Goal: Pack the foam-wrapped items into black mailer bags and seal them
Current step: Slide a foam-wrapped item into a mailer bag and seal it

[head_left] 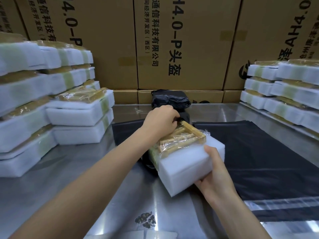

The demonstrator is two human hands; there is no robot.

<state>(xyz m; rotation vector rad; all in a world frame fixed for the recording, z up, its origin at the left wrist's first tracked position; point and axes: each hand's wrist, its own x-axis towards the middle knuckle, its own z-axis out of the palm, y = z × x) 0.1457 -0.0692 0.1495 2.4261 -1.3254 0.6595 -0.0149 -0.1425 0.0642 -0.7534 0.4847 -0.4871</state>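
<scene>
Your right hand (213, 176) grips the foam-wrapped item (183, 157) at its near end, while your left hand (160, 121) pinches the black mailer bag (185, 118) edge at its far end.

The foam block (186, 167) I hold is plain white, topped with amber-yellow pieces under clear glossy film (181, 137). The mailer bag (255, 152) spread toward the counter's right edge is matte black, with a clear shiny strip (283, 205) across its near end. The counter (72, 169) is bare silver-grey metal, with a dark speckled blotch (145, 219) near its front edge. The stacks (43, 104) at the left and right edges are white foam banded with pale green tape. The cartons (181, 44) behind are tan brown with black printed lettering.
</scene>
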